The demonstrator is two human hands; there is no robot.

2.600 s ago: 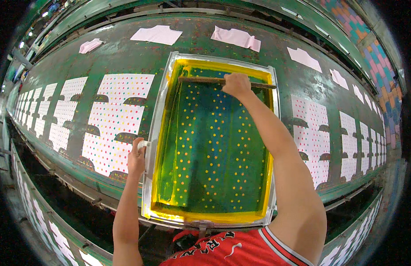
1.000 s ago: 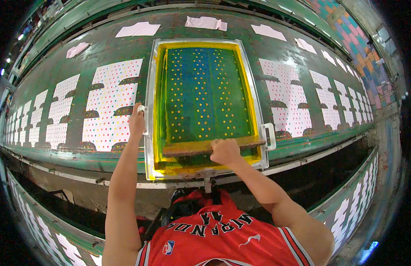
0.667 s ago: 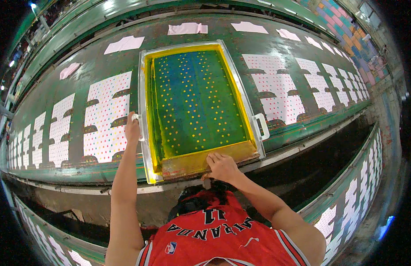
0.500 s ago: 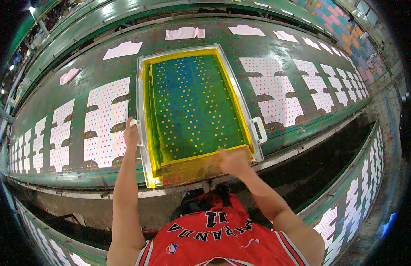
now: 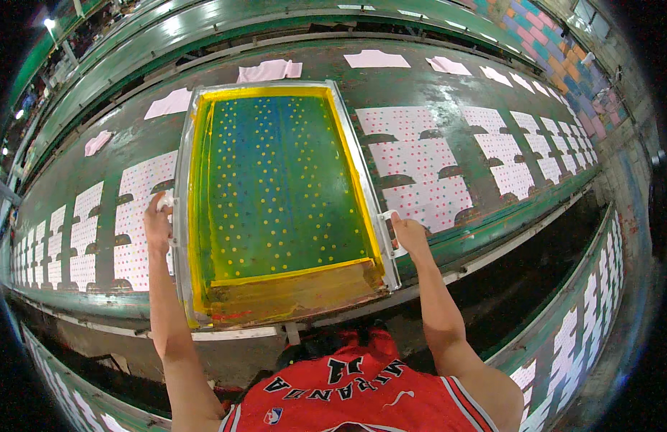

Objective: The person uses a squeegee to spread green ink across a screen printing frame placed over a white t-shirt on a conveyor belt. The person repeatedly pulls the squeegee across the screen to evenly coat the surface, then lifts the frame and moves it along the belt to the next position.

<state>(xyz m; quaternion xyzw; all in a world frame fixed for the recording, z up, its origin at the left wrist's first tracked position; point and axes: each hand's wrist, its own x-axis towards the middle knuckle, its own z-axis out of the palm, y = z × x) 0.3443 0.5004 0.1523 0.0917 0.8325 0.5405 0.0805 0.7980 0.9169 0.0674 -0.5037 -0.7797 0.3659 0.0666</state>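
A printing screen (image 5: 276,180) with an aluminium frame, yellow-coated border and green mesh dotted with small holes lies on the long green table (image 5: 82,155). My left hand (image 5: 159,219) is closed on the white handle (image 5: 168,201) at its left side. On the opposite side, my right hand (image 5: 407,232) grips the other white handle (image 5: 386,216). A brownish squeegee (image 5: 294,288) rests along the screen's near end, smeared with yellow, with neither hand on it.
Dotted white fabric panels (image 5: 420,191) are laid in rows either side of the screen. Pink cut pieces (image 5: 373,60) line the far side. Another table with panels (image 5: 564,360) runs behind me at lower right. A painted block wall (image 5: 535,43) is at upper right.
My right hand drew the squeegee from far to near end, released it and moved rightward onto the frame's handle. The screen now appears further left in view, my left hand still gripping it.
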